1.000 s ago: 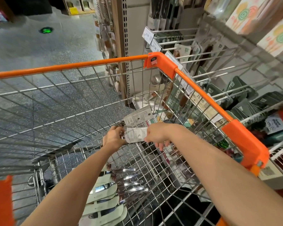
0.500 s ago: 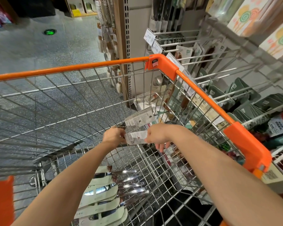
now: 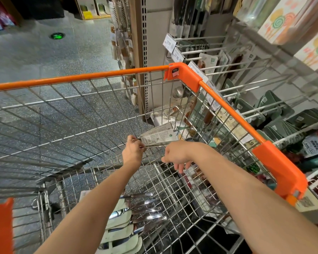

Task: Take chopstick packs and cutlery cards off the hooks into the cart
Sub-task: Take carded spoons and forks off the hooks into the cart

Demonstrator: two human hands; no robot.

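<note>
A speckled grey terrazzo floor [image 3: 35, 57] carries a round green marker [image 3: 57, 35]; white price tags [image 3: 169, 43] hang right, beneath colourful swirl-printed boxes [image 3: 279, 21].

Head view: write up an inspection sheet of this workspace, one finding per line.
Surface: wire cart with orange rim, on speckled floor.
Job's things: cutlery cards lie stacked on the cart bottom; a printed card and a thin edge-on piece are held above the cart's basket.
Clutter: nothing seen.
Grippers: left hand pinches the held pieces; right hand is at their other end, fingers hanging loose, grip cannot be told.
Cables: nothing seen.
Surroundings: display hooks on the right with green packs and price tags.
</note>
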